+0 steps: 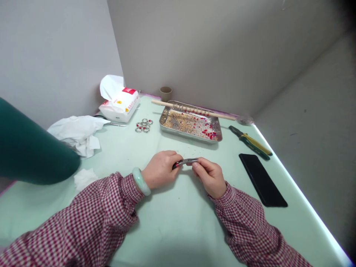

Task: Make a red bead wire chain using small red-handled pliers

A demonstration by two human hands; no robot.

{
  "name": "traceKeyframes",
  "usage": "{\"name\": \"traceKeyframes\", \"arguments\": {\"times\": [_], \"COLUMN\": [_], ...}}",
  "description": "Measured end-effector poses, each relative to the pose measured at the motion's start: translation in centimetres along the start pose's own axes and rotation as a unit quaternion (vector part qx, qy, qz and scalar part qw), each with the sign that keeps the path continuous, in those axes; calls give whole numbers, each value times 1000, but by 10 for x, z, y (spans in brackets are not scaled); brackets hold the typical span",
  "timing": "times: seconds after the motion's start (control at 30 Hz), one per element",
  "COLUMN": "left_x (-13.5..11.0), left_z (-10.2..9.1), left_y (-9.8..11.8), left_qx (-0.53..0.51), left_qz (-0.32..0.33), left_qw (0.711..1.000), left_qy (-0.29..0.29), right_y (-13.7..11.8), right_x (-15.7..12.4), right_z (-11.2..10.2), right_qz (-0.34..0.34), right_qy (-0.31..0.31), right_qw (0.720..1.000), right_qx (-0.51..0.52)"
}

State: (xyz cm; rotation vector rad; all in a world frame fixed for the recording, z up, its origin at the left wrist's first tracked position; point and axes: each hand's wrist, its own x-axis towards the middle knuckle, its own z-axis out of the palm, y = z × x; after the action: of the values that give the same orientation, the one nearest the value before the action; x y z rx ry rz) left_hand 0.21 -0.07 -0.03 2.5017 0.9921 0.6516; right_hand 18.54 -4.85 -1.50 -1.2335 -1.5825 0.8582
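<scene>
Checked sleeves (pixel 94 215) lie nearest my camera, over the tabletop (pixel 178 237). I record the left hand (pixel 160 170) gripping pliers (pixel 184 162), positioned between both hands, before the metal tray (pixel 186 135). Right hand (pixel 211 177): fingers pinched narrow at the pliers' tip; contents, I cannot tell.

Held pliers (pixel 187 161) smooth metal; tray (pixel 185 135) glossy; rod (pixel 194 110) probably wood.

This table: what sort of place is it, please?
Probably a beadwork or jewellery bench, judging by the tray of tiny gold and red beads, the small rings beside it, and the pliers in the left hand.
</scene>
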Motion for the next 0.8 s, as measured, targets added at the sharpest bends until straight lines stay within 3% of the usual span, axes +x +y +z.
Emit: {"name": "traceKeyframes", "arguments": {"times": [0.8], "left_x": [1], "left_z": [-1], "left_y": [1], "left_qx": [-36], "left_qz": [-3], "left_qw": [999], "left_qy": [-1], "right_y": [2], "right_x": [-1], "right_z": [-1], "right_qz": [-3], "right_qy": [-5], "right_qw": [1000], "right_qx": [3]}}
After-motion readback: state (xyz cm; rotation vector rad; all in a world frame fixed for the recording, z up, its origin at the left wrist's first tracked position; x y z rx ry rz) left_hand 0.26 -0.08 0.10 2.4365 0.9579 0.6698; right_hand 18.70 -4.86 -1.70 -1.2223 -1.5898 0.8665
